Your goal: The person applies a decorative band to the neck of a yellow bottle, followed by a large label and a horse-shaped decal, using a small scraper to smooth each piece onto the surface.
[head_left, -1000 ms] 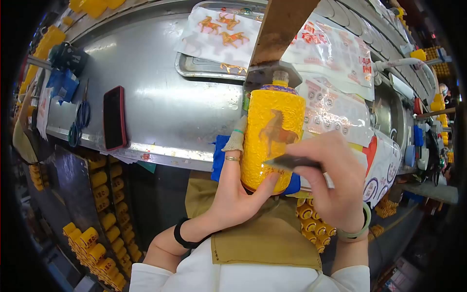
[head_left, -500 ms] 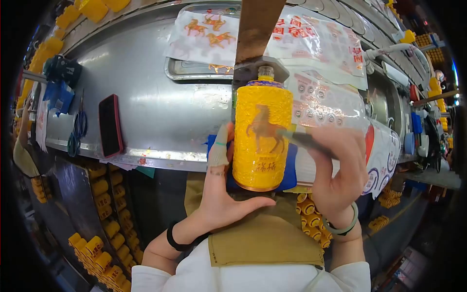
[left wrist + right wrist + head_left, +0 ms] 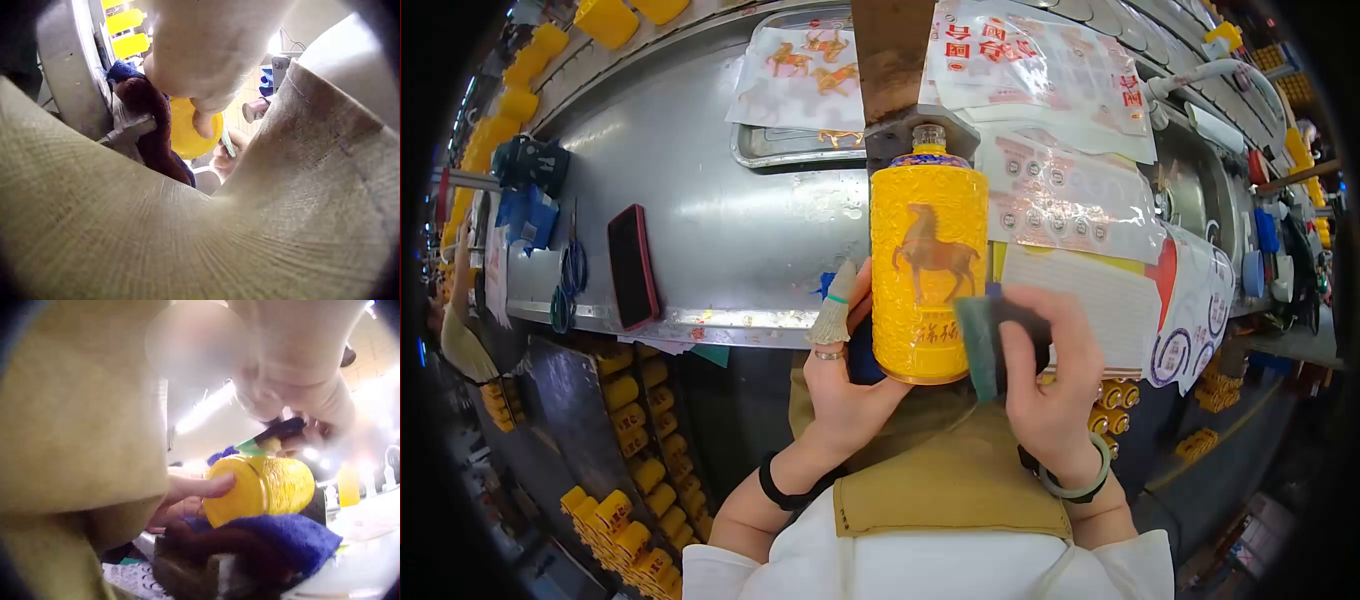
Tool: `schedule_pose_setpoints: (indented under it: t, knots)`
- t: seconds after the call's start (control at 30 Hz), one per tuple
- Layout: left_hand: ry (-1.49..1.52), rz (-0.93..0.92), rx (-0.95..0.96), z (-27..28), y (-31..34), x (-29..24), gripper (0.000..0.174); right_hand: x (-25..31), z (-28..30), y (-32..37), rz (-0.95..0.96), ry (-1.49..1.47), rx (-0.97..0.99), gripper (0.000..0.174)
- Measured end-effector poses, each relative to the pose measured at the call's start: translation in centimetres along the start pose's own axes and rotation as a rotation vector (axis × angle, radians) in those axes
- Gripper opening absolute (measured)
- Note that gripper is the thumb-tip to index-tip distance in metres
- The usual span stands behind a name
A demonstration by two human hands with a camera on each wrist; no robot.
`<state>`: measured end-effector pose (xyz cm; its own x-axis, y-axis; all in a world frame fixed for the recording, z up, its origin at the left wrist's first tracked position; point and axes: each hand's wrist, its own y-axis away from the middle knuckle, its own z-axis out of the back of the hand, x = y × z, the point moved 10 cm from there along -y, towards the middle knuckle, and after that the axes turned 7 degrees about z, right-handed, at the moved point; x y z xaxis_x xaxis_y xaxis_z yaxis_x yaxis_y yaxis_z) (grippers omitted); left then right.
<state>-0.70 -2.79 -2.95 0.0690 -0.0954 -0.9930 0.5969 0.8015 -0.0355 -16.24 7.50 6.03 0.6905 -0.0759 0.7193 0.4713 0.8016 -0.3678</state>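
Note:
A yellow embossed bottle (image 3: 900,330) with a clear glass neck lies with its base towards me, a brown horse decal (image 3: 935,258) and dark characters on its upper face. My left hand (image 3: 845,395) holds it from the left, thumb against the base and fingers along the side. A pale finger cot (image 3: 830,318) with a green band covers one of those fingers. My right hand (image 3: 1055,395) grips a dark scraper (image 3: 978,350) with a green blade, which overlaps the bottle's lower right edge. Below the bottle, the right wrist view shows a blue cloth (image 3: 294,544).
A brown upright board (image 3: 890,60) rises behind the bottle neck. Left of it, a metal tray (image 3: 760,150) bears a sheet of horse decals (image 3: 790,85). Printed sheets (image 3: 1060,190) cover the right side. A phone (image 3: 632,268) and scissors (image 3: 572,270) lie on the left.
The scraper went from the lower decal to the bottle's right side, then down to its lower right edge. My left thumb left the front face and now sits at the base.

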Motion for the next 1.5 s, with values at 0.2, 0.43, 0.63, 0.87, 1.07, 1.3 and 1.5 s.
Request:
schedule_pose_setpoints:
  t: [0.2,0.43,0.63,0.87,1.07,1.3,1.5]
  knots:
    - [0.044,0.011,-0.020,0.1,-0.2,-0.1,0.099,-1.3,-0.3,2.0,-0.232,-0.278,-0.078,0.022]
    - [-0.032,-0.059,-0.035,0.2,-0.3,-1.4,0.096,0.3,2.5,-1.1,0.052,0.091,-0.098,0.030]
    - [-0.057,-0.069,-0.037,0.3,-0.4,-1.9,0.095,2.0,-0.6,-2.3,0.112,0.112,0.109,0.035]
    - [-0.032,-0.055,-0.003,0.1,-0.3,-0.7,0.097,0.9,-1.0,0.7,-0.111,-0.143,0.009,0.024]
    - [0.000,0.003,0.056,0.0,-0.1,0.3,0.100,-1.5,1.1,2.2,-0.205,-0.065,-0.153,0.019]
    - [-0.385,-0.240,0.004,0.2,0.7,-3.6,0.104,-4.6,1.4,2.9,-0.369,-0.135,-0.208,0.016]
    - [-0.638,-0.253,-0.031,-1.6,1.2,-4.5,0.081,-4.1,1.4,2.6,-0.337,-0.232,-0.225,0.017]
